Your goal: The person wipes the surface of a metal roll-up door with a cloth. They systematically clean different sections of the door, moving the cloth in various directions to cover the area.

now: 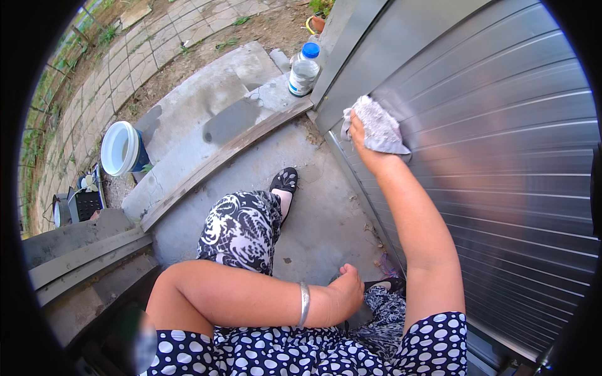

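Observation:
My right hand (pixel 364 139) holds a light grey, fluffy cleaning cloth (pixel 379 125) flat against the lower part of a ribbed silver metal door (pixel 495 144). Smeared marks show on the metal beside the cloth. My left arm, with a silver bracelet on the wrist, bends across my body. At my lap the left hand (pixel 347 293) is closed, and a dark grey piece (pixel 360 317) shows beneath it; I cannot make out what this is.
A clear bottle (pixel 305 70) with a blue cap stands on the step by the door frame. To the left is a white-lined blue bucket (pixel 123 149). A raised threshold (pixel 219 161) crosses the concrete floor. Paving lies beyond, and a black crate (pixel 86 203) sits at far left.

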The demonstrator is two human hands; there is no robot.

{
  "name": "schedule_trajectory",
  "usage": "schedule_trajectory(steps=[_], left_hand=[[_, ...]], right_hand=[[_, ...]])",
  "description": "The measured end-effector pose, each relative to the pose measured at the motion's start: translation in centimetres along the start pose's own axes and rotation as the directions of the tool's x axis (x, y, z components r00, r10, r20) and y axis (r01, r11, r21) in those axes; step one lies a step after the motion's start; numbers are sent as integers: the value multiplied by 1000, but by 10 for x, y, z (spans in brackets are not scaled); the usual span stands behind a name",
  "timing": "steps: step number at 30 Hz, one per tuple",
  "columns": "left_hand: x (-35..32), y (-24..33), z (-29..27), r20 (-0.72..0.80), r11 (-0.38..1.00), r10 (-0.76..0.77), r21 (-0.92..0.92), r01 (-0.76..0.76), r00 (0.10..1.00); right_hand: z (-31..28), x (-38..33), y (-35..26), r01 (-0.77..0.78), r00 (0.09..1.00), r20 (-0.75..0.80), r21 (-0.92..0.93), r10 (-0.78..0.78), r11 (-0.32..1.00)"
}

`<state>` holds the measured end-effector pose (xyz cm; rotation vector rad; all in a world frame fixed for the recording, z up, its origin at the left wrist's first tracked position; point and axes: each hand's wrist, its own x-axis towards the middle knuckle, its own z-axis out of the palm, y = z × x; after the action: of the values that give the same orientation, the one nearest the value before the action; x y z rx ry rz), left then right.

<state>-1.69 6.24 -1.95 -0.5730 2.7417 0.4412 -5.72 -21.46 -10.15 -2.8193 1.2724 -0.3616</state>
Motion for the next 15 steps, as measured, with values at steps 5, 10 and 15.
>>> schedule_trajectory(steps=[5, 10, 15], left_hand=[[-15, -15, -1, -61, 998, -55, 2, 56, 997], [-17, -24, -5, -74, 998, -61, -8, 61, 995], [-20, -27, -5, -95, 999, -53, 2, 53, 994]], right_hand=[[86, -10, -9, -182, 945, 273, -8, 178, 983], [149, -43, 12, -204, 943, 277, 41, 185, 978], [128, -60, 14, -258, 908, 352, 44, 226, 965]])
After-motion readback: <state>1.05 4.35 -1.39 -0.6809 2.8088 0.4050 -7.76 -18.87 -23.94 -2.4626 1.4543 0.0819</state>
